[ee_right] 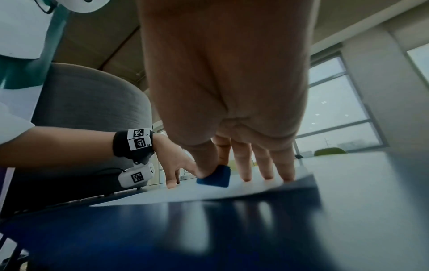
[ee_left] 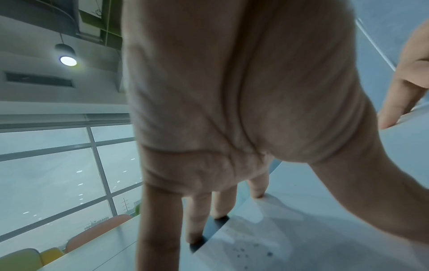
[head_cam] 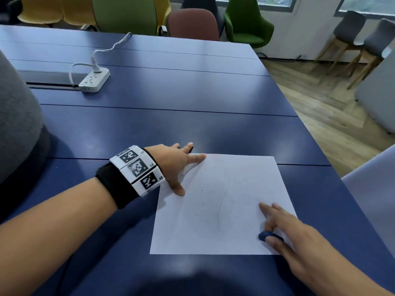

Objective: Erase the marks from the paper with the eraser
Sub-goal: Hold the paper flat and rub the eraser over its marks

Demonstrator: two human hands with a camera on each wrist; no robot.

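Observation:
A white sheet of paper (head_cam: 220,204) lies on the blue table (head_cam: 171,124), with faint pencil marks (head_cam: 220,212) and dark crumbs (head_cam: 203,197) on it. My left hand (head_cam: 186,169) presses the sheet's far left corner with straight, spread fingers; the left wrist view shows its fingertips (ee_left: 256,194) on the paper (ee_left: 301,229). My right hand (head_cam: 275,229) rests at the near right corner. Its thumb and index finger pinch a small dark blue eraser (head_cam: 264,236), which touches the paper (ee_right: 209,194). In the right wrist view the eraser (ee_right: 214,177) sits beside three straight fingers (ee_right: 267,165).
A white power strip (head_cam: 94,81) with its cable lies far left on the table. A grey padded chair (head_cam: 17,124) stands at the left edge. Coloured chairs (head_cam: 192,24) line the far side. The table's right edge (head_cam: 310,137) drops to a wooden floor.

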